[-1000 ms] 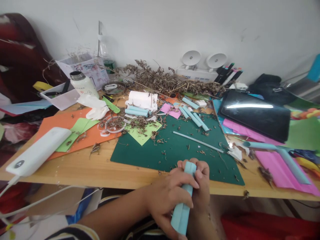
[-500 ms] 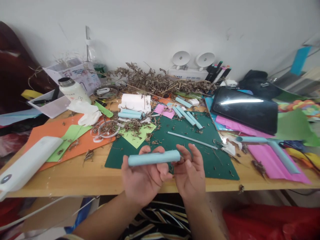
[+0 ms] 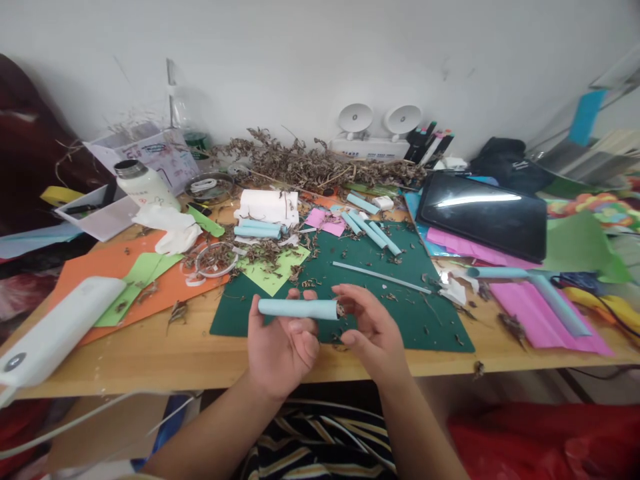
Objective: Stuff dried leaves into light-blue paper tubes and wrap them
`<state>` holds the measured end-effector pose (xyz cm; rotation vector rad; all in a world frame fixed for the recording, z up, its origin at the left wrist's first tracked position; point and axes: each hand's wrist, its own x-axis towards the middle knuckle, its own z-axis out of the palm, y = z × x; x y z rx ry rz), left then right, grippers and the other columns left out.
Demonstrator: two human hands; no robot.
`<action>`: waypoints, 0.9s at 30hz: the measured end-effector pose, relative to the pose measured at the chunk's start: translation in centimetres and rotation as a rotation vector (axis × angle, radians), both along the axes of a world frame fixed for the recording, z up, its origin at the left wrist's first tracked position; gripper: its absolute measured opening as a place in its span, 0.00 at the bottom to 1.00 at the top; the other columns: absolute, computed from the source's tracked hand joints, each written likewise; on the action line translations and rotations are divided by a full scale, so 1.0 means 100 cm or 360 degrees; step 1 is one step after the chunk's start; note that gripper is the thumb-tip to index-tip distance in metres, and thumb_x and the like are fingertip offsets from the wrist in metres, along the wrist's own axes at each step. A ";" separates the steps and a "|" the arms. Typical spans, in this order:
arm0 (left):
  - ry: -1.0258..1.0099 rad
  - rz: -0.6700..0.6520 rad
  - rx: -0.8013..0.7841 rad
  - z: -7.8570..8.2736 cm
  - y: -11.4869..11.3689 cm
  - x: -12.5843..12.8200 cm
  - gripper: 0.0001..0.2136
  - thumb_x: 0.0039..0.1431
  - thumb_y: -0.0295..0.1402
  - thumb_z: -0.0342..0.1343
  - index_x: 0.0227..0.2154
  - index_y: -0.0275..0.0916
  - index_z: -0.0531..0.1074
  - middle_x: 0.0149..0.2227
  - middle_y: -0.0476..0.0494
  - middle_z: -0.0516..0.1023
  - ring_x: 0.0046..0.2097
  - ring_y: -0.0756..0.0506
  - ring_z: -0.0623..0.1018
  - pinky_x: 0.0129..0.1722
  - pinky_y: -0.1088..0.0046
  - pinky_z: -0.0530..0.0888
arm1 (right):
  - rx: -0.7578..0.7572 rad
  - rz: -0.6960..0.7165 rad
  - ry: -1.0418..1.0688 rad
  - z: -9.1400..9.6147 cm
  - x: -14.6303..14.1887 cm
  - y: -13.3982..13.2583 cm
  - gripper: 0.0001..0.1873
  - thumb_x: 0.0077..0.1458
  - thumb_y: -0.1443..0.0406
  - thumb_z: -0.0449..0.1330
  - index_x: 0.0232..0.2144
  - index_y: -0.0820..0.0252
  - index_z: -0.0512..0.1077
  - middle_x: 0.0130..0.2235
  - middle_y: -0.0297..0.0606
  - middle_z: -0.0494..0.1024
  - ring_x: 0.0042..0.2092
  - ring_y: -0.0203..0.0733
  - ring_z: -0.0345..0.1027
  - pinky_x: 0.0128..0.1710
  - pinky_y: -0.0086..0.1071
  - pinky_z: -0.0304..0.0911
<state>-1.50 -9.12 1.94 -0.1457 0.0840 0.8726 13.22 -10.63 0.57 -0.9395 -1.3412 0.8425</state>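
A light-blue paper tube (image 3: 295,308) lies level across my left hand (image 3: 283,353), whose fingers and thumb curl round it. Brown dry leaf bits show in the tube's right end. Just beside that end is my right hand (image 3: 375,333), fingers and thumb apart, with nothing visible between them. Below the tube spreads a green cutting mat (image 3: 400,327) strewn with leaf crumbs. A thin pale stick (image 3: 383,277) rests on the mat. More blue paper tubes (image 3: 369,230) lie at the mat's back edge, and others (image 3: 260,230) sit by a white paper roll (image 3: 269,207).
Dried leafy stalks (image 3: 300,160) run along the wall. To the right are a black tablet (image 3: 483,213) and pink paper (image 3: 530,317). On the left lie a white long device (image 3: 60,327), orange paper (image 3: 80,273) and a white bottle (image 3: 145,187). A roll of tape (image 3: 217,272) holds leaf bits.
My right hand has moved off the tube's right end, its fingers spreading apart. That end has turned to show leaf bits inside. The view has shifted slightly.
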 end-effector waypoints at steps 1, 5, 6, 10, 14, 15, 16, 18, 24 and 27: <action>0.0005 -0.0007 0.0005 0.000 -0.001 0.001 0.16 0.49 0.46 0.49 0.33 0.38 0.66 0.35 0.49 0.71 0.23 0.59 0.69 0.26 0.84 0.72 | 0.0017 0.0042 -0.0011 0.001 -0.002 0.000 0.21 0.44 0.61 0.60 0.44 0.52 0.67 0.43 0.40 0.70 0.42 0.42 0.63 0.38 0.36 0.63; 0.0031 -0.0013 0.0029 -0.004 -0.005 0.004 0.15 0.51 0.45 0.47 0.34 0.38 0.66 0.35 0.50 0.73 0.19 0.62 0.65 0.21 0.88 0.67 | 0.0047 0.0084 0.0212 -0.001 -0.010 0.001 0.15 0.46 0.64 0.59 0.39 0.50 0.70 0.38 0.37 0.73 0.41 0.39 0.65 0.39 0.35 0.64; 0.0047 -0.0006 0.0043 -0.005 -0.006 0.005 0.15 0.52 0.45 0.46 0.34 0.38 0.67 0.35 0.50 0.73 0.17 0.63 0.63 0.19 0.89 0.65 | 0.0033 0.0093 0.0313 -0.002 -0.013 0.002 0.16 0.45 0.63 0.59 0.40 0.50 0.69 0.37 0.36 0.74 0.40 0.39 0.66 0.39 0.35 0.64; 0.0062 -0.0028 0.0031 -0.008 -0.010 0.011 0.18 0.55 0.45 0.42 0.34 0.37 0.69 0.30 0.47 0.74 0.15 0.63 0.59 0.16 0.90 0.62 | 0.0034 0.0039 0.0643 -0.008 -0.022 0.003 0.18 0.42 0.60 0.61 0.39 0.51 0.69 0.34 0.36 0.75 0.38 0.40 0.69 0.38 0.38 0.65; 0.0084 -0.0069 -0.0072 -0.009 -0.012 0.016 0.20 0.55 0.47 0.40 0.36 0.38 0.69 0.26 0.46 0.73 0.16 0.60 0.63 0.17 0.87 0.65 | 0.0144 -0.0118 0.0670 -0.008 -0.025 0.006 0.13 0.43 0.58 0.60 0.35 0.53 0.71 0.33 0.36 0.74 0.37 0.41 0.68 0.38 0.39 0.64; 0.0143 -0.0077 -0.0079 -0.008 -0.012 0.017 0.20 0.54 0.48 0.40 0.37 0.39 0.68 0.27 0.47 0.73 0.17 0.59 0.65 0.18 0.85 0.66 | 0.0172 -0.0134 0.0638 -0.006 -0.024 0.007 0.13 0.44 0.58 0.60 0.34 0.53 0.71 0.32 0.36 0.74 0.37 0.40 0.67 0.37 0.38 0.63; 0.0235 -0.0094 -0.0079 -0.007 -0.012 0.017 0.20 0.53 0.49 0.41 0.38 0.40 0.67 0.27 0.47 0.73 0.18 0.58 0.66 0.19 0.83 0.67 | 0.0200 -0.0146 0.0604 -0.004 -0.021 0.009 0.13 0.44 0.57 0.60 0.34 0.53 0.71 0.32 0.35 0.73 0.36 0.40 0.67 0.36 0.37 0.63; 0.0521 -0.0143 -0.0039 -0.005 -0.009 0.014 0.20 0.52 0.50 0.42 0.40 0.42 0.64 0.29 0.48 0.73 0.20 0.55 0.69 0.21 0.79 0.70 | 0.0262 -0.0187 0.0550 0.003 -0.014 0.014 0.12 0.43 0.56 0.60 0.32 0.53 0.71 0.30 0.35 0.73 0.35 0.39 0.66 0.34 0.35 0.62; 0.1744 0.0575 0.1109 0.007 0.005 -0.022 0.19 0.46 0.42 0.55 0.42 0.45 0.62 0.51 0.43 0.62 0.39 0.43 0.74 0.38 0.63 0.70 | 0.0419 -0.0263 0.0003 0.021 0.008 0.026 0.14 0.40 0.53 0.60 0.29 0.54 0.71 0.27 0.35 0.73 0.31 0.40 0.65 0.32 0.36 0.61; 0.2405 0.1018 0.2186 0.016 0.014 -0.037 0.18 0.44 0.31 0.58 0.42 0.43 0.66 0.50 0.41 0.64 0.50 0.40 0.66 0.50 0.59 0.62 | 0.0383 -0.0139 -0.0421 0.023 0.005 0.029 0.15 0.37 0.53 0.62 0.26 0.55 0.70 0.27 0.34 0.73 0.30 0.39 0.65 0.31 0.35 0.61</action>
